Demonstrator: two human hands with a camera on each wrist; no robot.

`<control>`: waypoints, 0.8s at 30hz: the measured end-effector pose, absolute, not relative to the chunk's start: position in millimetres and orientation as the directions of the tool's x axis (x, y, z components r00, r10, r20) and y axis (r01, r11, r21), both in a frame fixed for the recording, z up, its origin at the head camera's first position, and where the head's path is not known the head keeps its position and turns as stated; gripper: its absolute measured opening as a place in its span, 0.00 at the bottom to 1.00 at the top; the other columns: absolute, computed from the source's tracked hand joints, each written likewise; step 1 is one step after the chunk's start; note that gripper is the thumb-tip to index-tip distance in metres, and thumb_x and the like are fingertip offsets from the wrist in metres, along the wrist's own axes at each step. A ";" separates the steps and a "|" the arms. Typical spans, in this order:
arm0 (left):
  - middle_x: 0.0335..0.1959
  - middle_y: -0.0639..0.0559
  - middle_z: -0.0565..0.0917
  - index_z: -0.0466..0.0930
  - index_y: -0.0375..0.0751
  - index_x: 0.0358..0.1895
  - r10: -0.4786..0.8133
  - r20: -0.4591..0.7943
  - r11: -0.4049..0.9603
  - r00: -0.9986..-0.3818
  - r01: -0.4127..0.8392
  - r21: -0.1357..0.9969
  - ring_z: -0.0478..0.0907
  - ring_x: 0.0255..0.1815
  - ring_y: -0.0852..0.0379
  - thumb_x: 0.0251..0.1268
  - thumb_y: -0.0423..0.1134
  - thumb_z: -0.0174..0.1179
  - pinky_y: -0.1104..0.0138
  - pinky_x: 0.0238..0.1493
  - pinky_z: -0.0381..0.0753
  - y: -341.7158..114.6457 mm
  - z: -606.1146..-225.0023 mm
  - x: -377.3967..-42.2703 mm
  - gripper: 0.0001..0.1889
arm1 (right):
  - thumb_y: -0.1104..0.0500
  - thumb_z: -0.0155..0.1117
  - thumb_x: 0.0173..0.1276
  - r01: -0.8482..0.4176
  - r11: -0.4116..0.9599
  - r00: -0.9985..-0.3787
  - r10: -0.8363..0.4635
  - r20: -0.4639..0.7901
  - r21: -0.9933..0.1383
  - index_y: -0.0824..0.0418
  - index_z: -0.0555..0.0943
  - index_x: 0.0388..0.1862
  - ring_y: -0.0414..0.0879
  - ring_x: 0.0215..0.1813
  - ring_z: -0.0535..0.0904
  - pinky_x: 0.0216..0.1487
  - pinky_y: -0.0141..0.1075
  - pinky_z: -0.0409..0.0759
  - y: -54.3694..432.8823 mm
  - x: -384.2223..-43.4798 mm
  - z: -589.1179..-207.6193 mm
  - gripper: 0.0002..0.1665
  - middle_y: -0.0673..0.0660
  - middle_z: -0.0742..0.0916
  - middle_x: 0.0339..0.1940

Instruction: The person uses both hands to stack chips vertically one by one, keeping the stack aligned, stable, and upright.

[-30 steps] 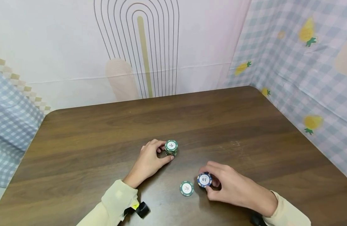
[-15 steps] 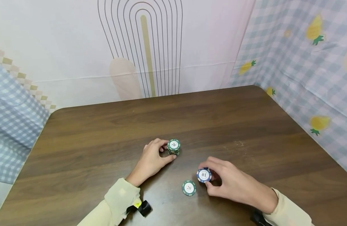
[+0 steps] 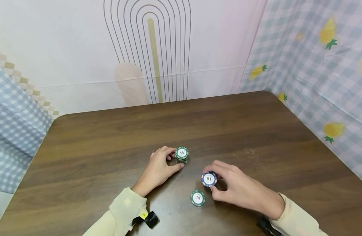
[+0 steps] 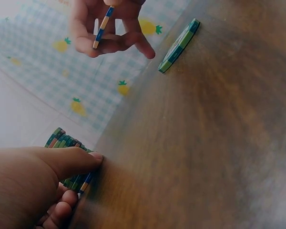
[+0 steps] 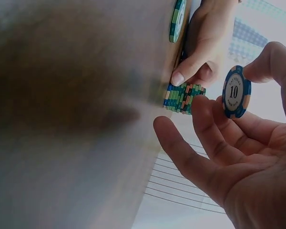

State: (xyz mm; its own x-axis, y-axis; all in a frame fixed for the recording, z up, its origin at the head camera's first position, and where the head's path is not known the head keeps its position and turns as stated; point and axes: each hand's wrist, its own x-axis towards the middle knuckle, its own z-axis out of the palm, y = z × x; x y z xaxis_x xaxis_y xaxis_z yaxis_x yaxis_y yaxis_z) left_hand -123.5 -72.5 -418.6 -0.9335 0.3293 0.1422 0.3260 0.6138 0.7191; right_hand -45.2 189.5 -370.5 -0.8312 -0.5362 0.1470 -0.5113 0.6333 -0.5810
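Note:
My left hand [image 3: 159, 167] holds a stack of poker chips [image 3: 181, 153] on the table, thumb on the near side and fingers behind. A green chip marked 20 tops the stack, and the right wrist view shows mostly green edges [image 5: 183, 99], with some orange and blue. To the right, my right hand [image 3: 241, 187] pinches a single blue poker chip [image 3: 209, 179] marked 10 between thumb and fingers. In the left wrist view this chip [image 4: 103, 27] is raised off the table. One loose green poker chip [image 3: 197, 198] marked 20 lies flat, nearer the front.
The brown wooden table [image 3: 110, 137] spreads around both hands. Behind it hangs a white cloth [image 3: 216, 39] with arch lines, and blue checked cloth [image 3: 304, 75] covers the right side. A black wrist device [image 3: 151, 219] sits at the left sleeve.
My right hand has carried the blue chip away from me and slightly left, closer to the stack. The left hand stays at the stack; the head view has shifted slightly.

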 end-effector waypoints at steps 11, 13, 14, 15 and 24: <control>0.39 0.57 0.81 0.87 0.39 0.54 0.334 0.129 0.623 -0.934 0.322 0.713 0.74 0.41 0.57 0.56 0.42 0.80 0.58 0.51 0.65 -70.9 -415.2 -123.9 0.23 | 0.63 0.70 0.63 -0.518 0.608 -0.817 -0.560 0.138 -0.601 0.50 0.82 0.52 0.33 0.39 0.80 0.42 0.32 0.84 185.4 -52.1 -369.0 0.19 0.40 0.80 0.42; 0.40 0.57 0.81 0.87 0.39 0.54 0.329 0.127 0.626 -0.936 0.316 0.713 0.74 0.41 0.57 0.56 0.42 0.80 0.58 0.51 0.65 -71.8 -415.6 -123.5 0.23 | 0.62 0.70 0.63 -0.519 0.611 -0.815 -0.564 0.132 -0.598 0.50 0.81 0.51 0.33 0.39 0.80 0.41 0.32 0.84 183.4 -54.1 -369.0 0.18 0.39 0.80 0.42; 0.40 0.57 0.81 0.87 0.39 0.54 0.327 0.125 0.628 -0.937 0.314 0.712 0.74 0.41 0.58 0.56 0.42 0.80 0.58 0.51 0.65 -72.2 -415.8 -123.2 0.23 | 0.62 0.70 0.63 -0.518 0.612 -0.814 -0.566 0.126 -0.598 0.49 0.81 0.52 0.34 0.39 0.80 0.41 0.32 0.84 182.5 -55.0 -369.1 0.19 0.39 0.80 0.42; 0.40 0.57 0.81 0.87 0.39 0.54 0.325 0.124 0.628 -0.938 0.312 0.712 0.74 0.41 0.58 0.56 0.42 0.80 0.58 0.51 0.65 -72.6 -416.1 -123.0 0.23 | 0.62 0.70 0.63 -0.522 0.608 -0.811 -0.571 0.126 -0.598 0.49 0.81 0.52 0.34 0.39 0.80 0.41 0.32 0.83 181.6 -55.9 -369.3 0.19 0.39 0.80 0.42; 0.38 0.57 0.81 0.87 0.39 0.52 0.333 0.148 0.612 -0.931 0.332 0.717 0.74 0.40 0.58 0.56 0.42 0.80 0.58 0.49 0.65 -74.9 -418.0 -124.6 0.22 | 0.63 0.72 0.62 -0.560 0.571 -0.799 -0.563 0.210 -0.600 0.51 0.82 0.51 0.33 0.42 0.79 0.44 0.33 0.84 177.3 -62.4 -373.8 0.19 0.41 0.79 0.46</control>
